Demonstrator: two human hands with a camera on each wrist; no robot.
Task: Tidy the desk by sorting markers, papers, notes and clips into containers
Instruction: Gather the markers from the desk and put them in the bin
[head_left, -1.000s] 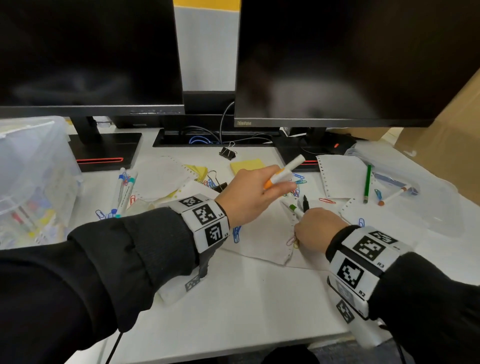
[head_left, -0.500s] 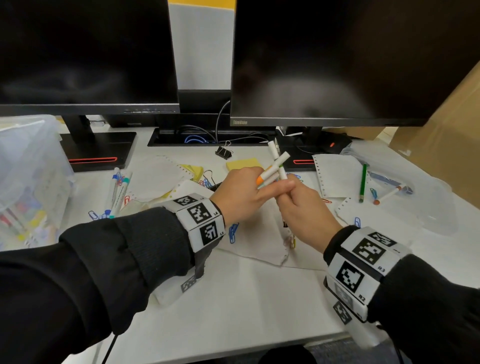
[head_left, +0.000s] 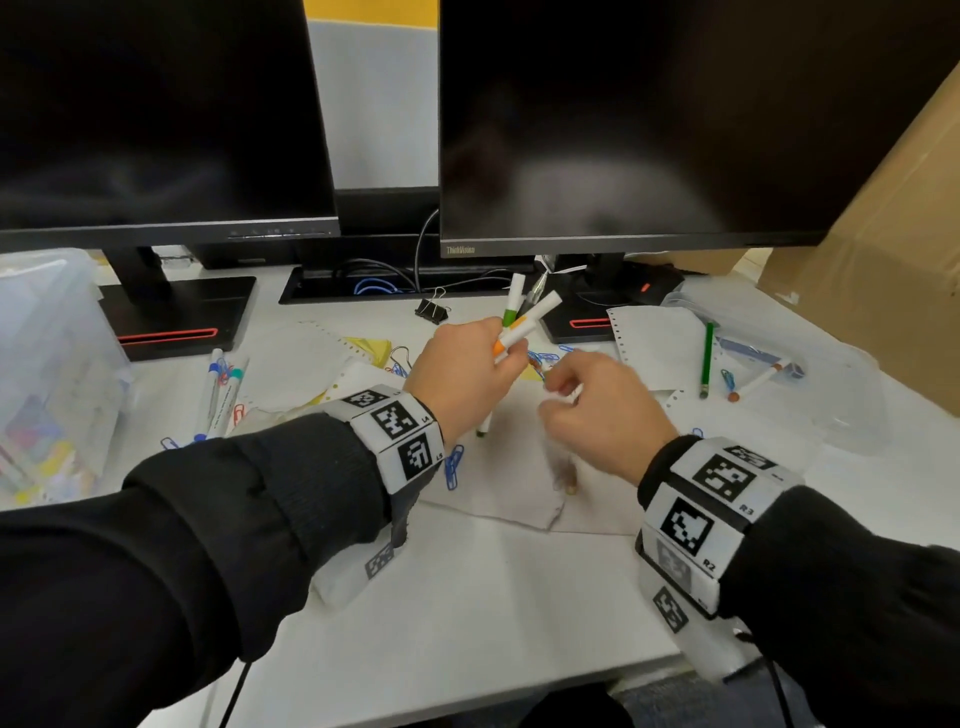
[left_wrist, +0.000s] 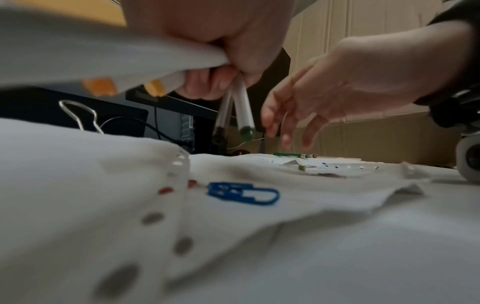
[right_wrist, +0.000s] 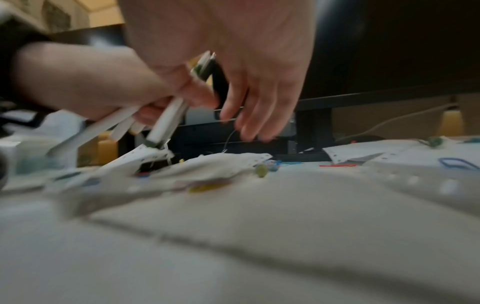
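Note:
My left hand (head_left: 511, 353) grips three markers in a bundle above the papers: an orange-capped one (head_left: 530, 319), a green one (head_left: 513, 301) and a dark-tipped one (head_left: 535, 288). In the left wrist view their lower ends, green (left_wrist: 245, 115) and dark (left_wrist: 222, 117), hang below the fist (left_wrist: 207, 82). My right hand (head_left: 561, 379) hovers just right of it with fingers loosely spread, holding nothing; the right wrist view shows its fingertips (right_wrist: 249, 125) hanging free above crumpled perforated sheets (head_left: 509, 478). A blue paper clip (head_left: 453, 465) lies on the sheets.
A clear bin (head_left: 47, 374) stands at the left, with two markers (head_left: 218, 389) beside it. A binder clip (head_left: 432, 310) and yellow notes (head_left: 371, 345) lie behind. To the right are a green pencil (head_left: 707, 358), a red-tipped marker (head_left: 758, 379), a clear lid (head_left: 841, 395) and a cardboard box (head_left: 883, 260).
My right hand lifted two markers off the papers, passed them into my left hand beside the orange one, then let go and drew back to the right.

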